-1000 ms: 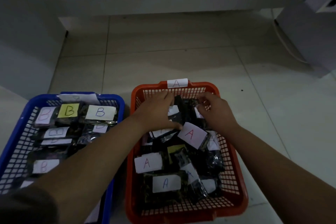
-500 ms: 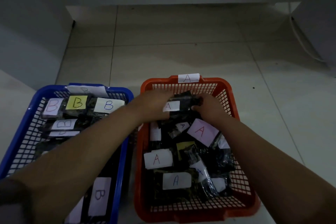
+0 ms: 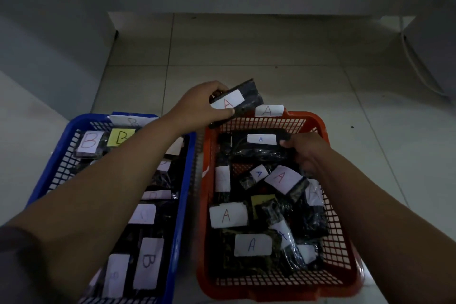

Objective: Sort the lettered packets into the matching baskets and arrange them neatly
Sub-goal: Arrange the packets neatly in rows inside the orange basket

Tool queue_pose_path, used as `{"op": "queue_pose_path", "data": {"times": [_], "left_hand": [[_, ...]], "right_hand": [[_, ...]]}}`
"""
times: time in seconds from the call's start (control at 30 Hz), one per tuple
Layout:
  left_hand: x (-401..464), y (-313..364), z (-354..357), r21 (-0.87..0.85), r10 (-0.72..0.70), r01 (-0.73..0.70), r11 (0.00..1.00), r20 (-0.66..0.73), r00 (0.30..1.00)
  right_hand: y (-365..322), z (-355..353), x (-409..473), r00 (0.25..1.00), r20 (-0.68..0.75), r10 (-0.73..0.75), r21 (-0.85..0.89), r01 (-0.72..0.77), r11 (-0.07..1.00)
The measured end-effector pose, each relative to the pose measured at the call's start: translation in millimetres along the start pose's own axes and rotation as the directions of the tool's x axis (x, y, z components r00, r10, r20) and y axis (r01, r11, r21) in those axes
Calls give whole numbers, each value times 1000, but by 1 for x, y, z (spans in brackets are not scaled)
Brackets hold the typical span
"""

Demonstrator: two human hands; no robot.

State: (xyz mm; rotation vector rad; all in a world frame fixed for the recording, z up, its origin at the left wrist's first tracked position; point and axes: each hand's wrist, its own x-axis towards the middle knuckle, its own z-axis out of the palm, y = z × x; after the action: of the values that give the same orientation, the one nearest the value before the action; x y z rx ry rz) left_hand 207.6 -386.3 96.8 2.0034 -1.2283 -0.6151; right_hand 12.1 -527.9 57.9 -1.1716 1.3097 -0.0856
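An orange basket (image 3: 338,215) tagged A stands on the right and holds several dark packets with A labels. Beside it on the left, a blue basket (image 3: 56,145) tagged B holds several B packets. My left hand (image 3: 199,106) is raised above the orange basket's far left corner, shut on a dark packet with a red A label (image 3: 237,103). My right hand (image 3: 308,150) is inside the orange basket at its far end, gripping the right end of a dark packet with a small blue A label (image 3: 256,143) that lies flat across the back row.
Both baskets stand on a pale tiled floor (image 3: 246,52). A grey wall or cabinet side (image 3: 49,32) rises at the left, a low white ledge (image 3: 246,0) runs across the back, and a white cable (image 3: 414,61) hangs at the right.
My left hand has lifted the red-A packet out of the orange basket and up over its far rim. My right hand now holds a blue-A packet lying across the basket's far end.
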Motion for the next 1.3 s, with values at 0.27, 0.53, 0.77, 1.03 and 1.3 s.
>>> {"op": "queue_pose_path", "data": {"times": [0.27,0.53,0.77,1.03,1.3], "left_hand": [[-3,-7,5,10,-60,60,998,93,994],[-8,-16,12,31,-84,80,996,196,977],[-13,-16,25,227,-27,-32,973,252,967],[-18,-26,46,457,63,-114,882,125,990],[-19,-21,54,537,216,-163,827,-36,976]], "right_hand": [[13,24,-1,991,-21,-131,-154,126,980],[15,23,-1,985,61,-161,-34,163,986],[13,39,4,993,-3,-120,53,120,991],[15,35,8,942,5,-336,-567,279,775],[17,26,12,907,63,-416,-619,362,697]]}}
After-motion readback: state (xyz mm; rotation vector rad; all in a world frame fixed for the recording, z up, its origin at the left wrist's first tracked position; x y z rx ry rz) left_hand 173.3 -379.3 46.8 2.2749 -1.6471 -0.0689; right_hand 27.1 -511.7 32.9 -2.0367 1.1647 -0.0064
